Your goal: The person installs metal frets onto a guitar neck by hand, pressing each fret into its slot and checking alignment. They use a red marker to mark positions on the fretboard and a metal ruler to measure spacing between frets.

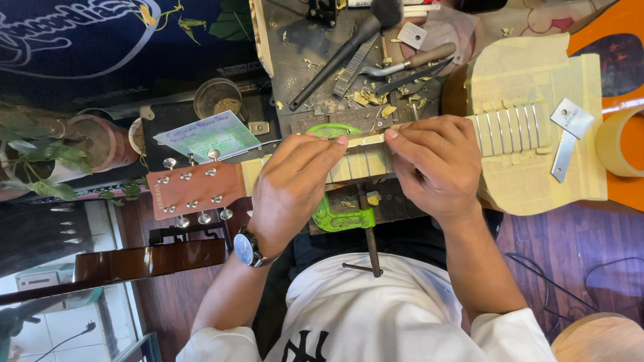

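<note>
Your left hand (290, 182) and right hand (436, 164) are pinching closed on a thin pale strip (365, 139) along the tape-masked guitar neck (355, 163), green clamp (339, 218) gripping the worktop's near edge.

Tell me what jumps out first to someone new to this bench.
A guitar neck wrapped in pale masking tape runs across the middle, with the left hand and right hand pinching it from either side. A bright green clamp grips the neck just below them. The reddish headstock with its tuners sticks out at left.
</note>
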